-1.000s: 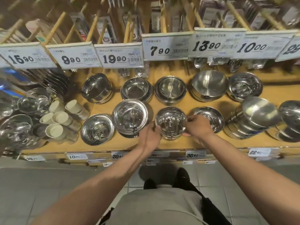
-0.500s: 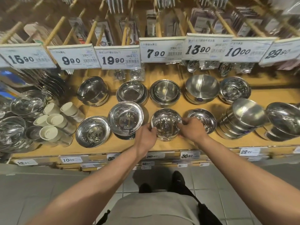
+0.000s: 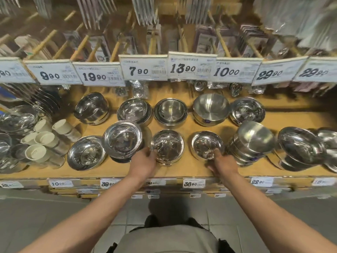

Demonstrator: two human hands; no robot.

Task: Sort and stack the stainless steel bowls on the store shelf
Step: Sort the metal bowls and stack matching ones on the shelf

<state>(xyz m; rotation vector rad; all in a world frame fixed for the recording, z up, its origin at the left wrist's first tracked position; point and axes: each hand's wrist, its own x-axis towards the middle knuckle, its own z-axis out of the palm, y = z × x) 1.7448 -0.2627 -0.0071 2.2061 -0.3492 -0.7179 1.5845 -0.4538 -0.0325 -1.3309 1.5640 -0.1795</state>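
The left hand [image 3: 144, 164] grips the middle steel bowl [image 3: 168, 146], hiding its near-left rim. The right hand [image 3: 225, 164] pinches the next bowl [image 3: 206, 145] at its near edge; bare shelf [image 3: 182, 172] lies between.

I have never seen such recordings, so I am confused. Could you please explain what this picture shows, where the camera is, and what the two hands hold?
No machine here: a person wears a camera on the head, looking down at their own arms. A wooden store shelf carries stainless steel bowls, some stacked, with cream cups at the left and price tags above. The left hand touches the near rim of the middle front bowl. The right hand holds the near rim of the next bowl to the right. Its exact grip is blurred.
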